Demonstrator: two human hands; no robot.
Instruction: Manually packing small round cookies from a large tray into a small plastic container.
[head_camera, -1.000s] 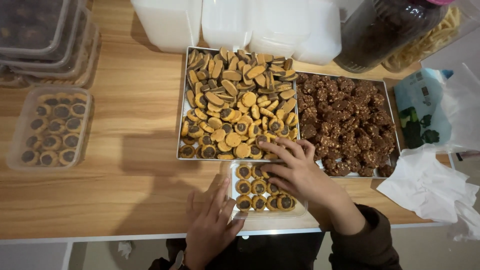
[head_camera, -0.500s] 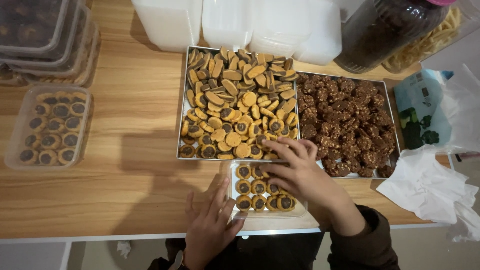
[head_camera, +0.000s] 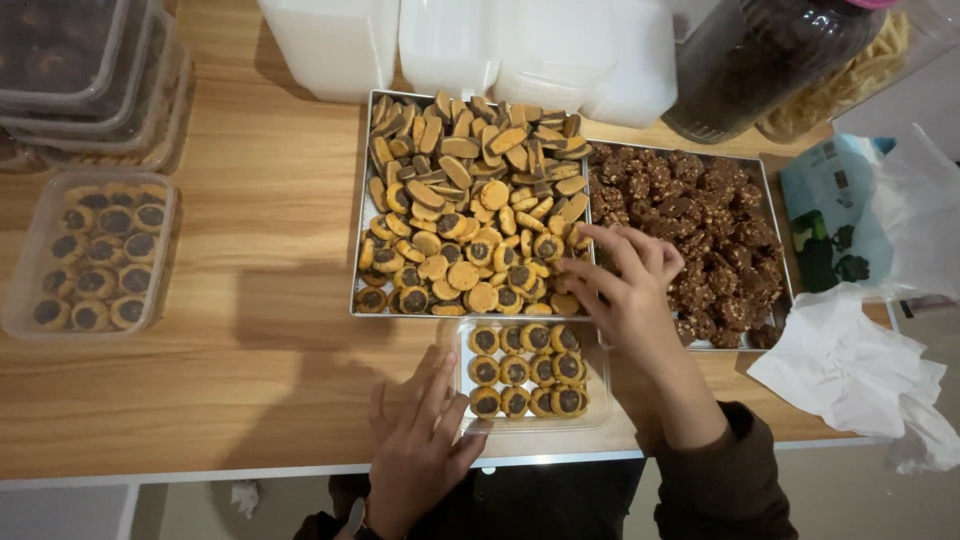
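Clear plastic container (head_camera: 533, 420), at the near edge of the wooden table (head_camera: 260, 330) just below the metal tray of orange cookies (head_camera: 470, 210), holds rows of round chocolate-centred cookies (head_camera: 528, 368). Left hand (head_camera: 420, 450) lies flat and open-fingered on the table, its fingertips touching the container's left side. Right hand (head_camera: 625, 285) reaches over the tray's lower right corner with fingers curled at the cookies; whether it grips one cannot be told.
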